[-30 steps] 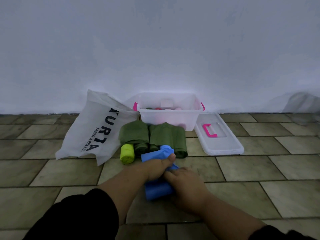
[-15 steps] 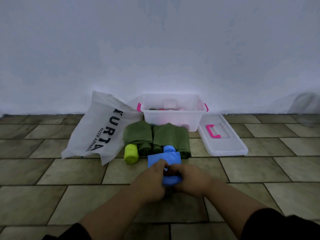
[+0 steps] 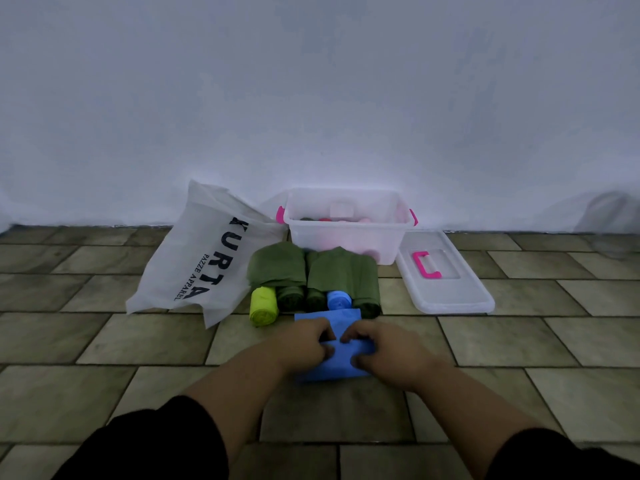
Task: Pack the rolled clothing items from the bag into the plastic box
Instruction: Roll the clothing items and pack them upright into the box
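Around: a white bag (image 3: 194, 265) printed KURTA leaned at the far left, by the wall (image 3: 311, 98); a clear lid (image 3: 450, 296) with a pink handle (image 3: 424, 265) lay flat on the tiled floor (image 3: 138, 341), just right of the plastic box (image 3: 348, 222).
In the way: green rolls (image 3: 277, 266), 1 lime roll (image 3: 263, 305) and 1 small blue roll (image 3: 338, 299) lay packed together between the hands and the box.
Plastic box: open, far centre against the wall; pink and dark green pieces sat low inside (blurred through the clear side).
Bag contents: could not be told.
Blue cloth (image 3: 343, 363): on the floor, nearest the person, its far edge against the row of rolls.
Left hand (image 3: 304, 344): fingers curled down, pinching a fold of the blue cloth.
Right hand (image 3: 384, 351): fingers curled likewise, gripping the same fold.
Hidden: both hands covered the cloth's middle; the count of green rolls was unclear; the black sleeves (image 3: 156, 445) were cut off at the near edge.
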A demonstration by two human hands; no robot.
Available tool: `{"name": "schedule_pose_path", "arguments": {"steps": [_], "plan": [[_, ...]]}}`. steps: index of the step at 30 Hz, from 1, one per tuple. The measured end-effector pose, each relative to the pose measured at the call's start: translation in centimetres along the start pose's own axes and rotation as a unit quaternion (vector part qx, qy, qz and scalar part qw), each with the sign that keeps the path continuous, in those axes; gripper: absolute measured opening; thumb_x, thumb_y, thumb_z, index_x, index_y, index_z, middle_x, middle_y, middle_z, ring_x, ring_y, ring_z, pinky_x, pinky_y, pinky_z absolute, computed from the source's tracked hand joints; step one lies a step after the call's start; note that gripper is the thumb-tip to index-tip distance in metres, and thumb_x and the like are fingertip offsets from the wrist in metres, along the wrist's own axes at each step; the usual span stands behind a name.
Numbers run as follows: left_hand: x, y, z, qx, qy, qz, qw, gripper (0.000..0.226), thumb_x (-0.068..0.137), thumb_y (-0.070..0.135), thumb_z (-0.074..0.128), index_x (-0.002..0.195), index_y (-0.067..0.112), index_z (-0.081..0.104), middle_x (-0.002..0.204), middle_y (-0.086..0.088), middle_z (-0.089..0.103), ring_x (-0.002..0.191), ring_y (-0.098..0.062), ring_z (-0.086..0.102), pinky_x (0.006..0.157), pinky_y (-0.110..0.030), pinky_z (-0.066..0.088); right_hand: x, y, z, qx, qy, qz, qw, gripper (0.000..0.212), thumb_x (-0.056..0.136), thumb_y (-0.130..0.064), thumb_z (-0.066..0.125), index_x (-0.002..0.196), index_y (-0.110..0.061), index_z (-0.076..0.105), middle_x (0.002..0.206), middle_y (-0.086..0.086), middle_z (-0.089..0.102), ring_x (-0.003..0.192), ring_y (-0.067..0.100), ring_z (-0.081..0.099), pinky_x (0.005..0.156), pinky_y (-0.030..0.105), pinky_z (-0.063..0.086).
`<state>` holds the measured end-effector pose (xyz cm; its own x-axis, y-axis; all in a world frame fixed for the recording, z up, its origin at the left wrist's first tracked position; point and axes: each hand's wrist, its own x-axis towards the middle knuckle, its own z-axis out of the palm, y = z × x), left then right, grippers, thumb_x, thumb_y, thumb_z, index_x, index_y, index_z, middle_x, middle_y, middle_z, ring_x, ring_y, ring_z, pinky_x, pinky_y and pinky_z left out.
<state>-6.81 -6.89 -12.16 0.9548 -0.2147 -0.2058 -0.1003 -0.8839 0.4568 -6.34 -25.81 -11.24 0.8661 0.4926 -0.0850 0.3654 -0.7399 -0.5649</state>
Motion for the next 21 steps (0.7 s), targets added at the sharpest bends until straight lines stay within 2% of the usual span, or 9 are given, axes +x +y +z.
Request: {"name": "schedule_pose_path", "arguments": {"steps": [2,4,7,10,13,15,17,19,21], "plan": [[-0.1,-0.3,0.4,0.077,0.056,0.032,0.995,0.030,0.091,0.035,0.052,0.117,0.024,0.060,0.119,-0.002,0.056,0.107,-0.020,0.054,0.088,-0.031,0.043,0.0,0.2,0.2,0.001,-0.005,0.014,1.000,0.029,0.084,-0.028,0.065,0.112,-0.036,0.063,0.114,-0.007,0.063,0.099,0.010,0.058,0.079,0.020,0.042],[-1.0,-0.8,1.1,0.109,0.125,0.078,0.983,0.041,0.089,0.049,0.048,0.121,0.027,0.057,0.117,0.003,0.050,0.106,-0.016,0.051,0.088,-0.031,0.042,0.1,0.3,0.4,0.000,-0.013,0.025,1.000,0.029,0.087,-0.030,0.061,0.116,-0.035,0.062,0.117,-0.004,0.063,0.101,0.012,0.058,0.084,0.024,0.044],[-2.3,-1.9,2.4,0.117,0.143,0.128,0.974,0.054,0.077,0.063,0.051,0.118,0.028,0.050,0.116,0.006,0.050,0.101,-0.013,0.049,0.086,-0.028,0.040,0.4,0.6,0.8,-0.022,-0.005,0.028,0.999,0.029,0.091,-0.033,0.056,0.120,-0.034,0.061,0.121,-0.004,0.062,0.106,0.014,0.058,0.089,0.025,0.044],[-2.2,-2.1,2.6,0.109,0.154,0.112,0.976,0.047,0.080,0.056,0.056,0.116,0.027,0.049,0.117,0.005,0.054,0.101,-0.014,0.050,0.085,-0.026,0.038,0.5,0.9,1.4,-0.097,0.029,-0.006,0.995,0.037,0.093,-0.040,0.049,0.128,-0.032,0.056,0.126,-0.002,0.054,0.114,0.016,0.052,0.095,0.026,0.040],[-1.2,-1.7,1.7,0.105,0.144,0.073,0.981,0.041,0.088,0.052,0.051,0.119,0.024,0.052,0.119,0.002,0.058,0.104,-0.017,0.053,0.086,-0.029,0.038,0.4,1.2,1.8,-0.149,0.034,-0.018,0.988,0.057,0.085,-0.051,0.051,0.137,-0.031,0.042,0.132,-0.003,0.049,0.118,0.018,0.050,0.098,0.032,0.039],[-0.9,-1.7,1.4,0.125,0.134,0.044,0.982,0.039,0.091,0.052,0.043,0.118,0.026,0.054,0.118,0.003,0.057,0.107,-0.017,0.052,0.089,-0.034,0.034,0.4,1.2,1.7,-0.138,0.047,-0.018,0.989,0.053,0.081,-0.054,0.053,0.128,-0.031,0.041,0.125,-0.003,0.057,0.109,0.020,0.056,0.088,0.033,0.041],[-0.7,-1.8,1.7,0.156,0.167,0.037,0.973,0.038,0.091,0.052,0.039,0.119,0.030,0.053,0.117,0.006,0.051,0.109,-0.015,0.049,0.092,-0.036,0.028,0.7,1.0,1.3,-0.153,0.055,-0.030,0.986,0.040,0.082,-0.054,0.052,0.114,-0.031,0.044,0.112,-0.003,0.060,0.098,0.020,0.056,0.077,0.032,0.039],[-0.9,-1.6,2.2,0.145,0.210,0.052,0.965,0.031,0.091,0.048,0.039,0.117,0.034,0.049,0.113,0.009,0.051,0.105,-0.014,0.050,0.090,-0.034,0.025,1.0,0.7,1.1,-0.181,0.069,-0.063,0.979,0.040,0.083,-0.052,0.051,0.116,-0.029,0.048,0.113,-0.004,0.055,0.102,0.019,0.052,0.082,0.033,0.040],[-0.9,-1.3,2.2,0.128,0.217,0.054,0.966,0.022,0.092,0.045,0.038,0.109,0.034,0.047,0.106,0.009,0.053,0.100,-0.014,0.053,0.090,-0.034,0.024,1.1,0.6,1.3,-0.192,0.071,-0.106,0.973,0.049,0.079,-0.048,0.052,0.123,-0.027,0.048,0.117,-0.004,0.052,0.106,0.018,0.049,0.091,0.033,0.041]]}}
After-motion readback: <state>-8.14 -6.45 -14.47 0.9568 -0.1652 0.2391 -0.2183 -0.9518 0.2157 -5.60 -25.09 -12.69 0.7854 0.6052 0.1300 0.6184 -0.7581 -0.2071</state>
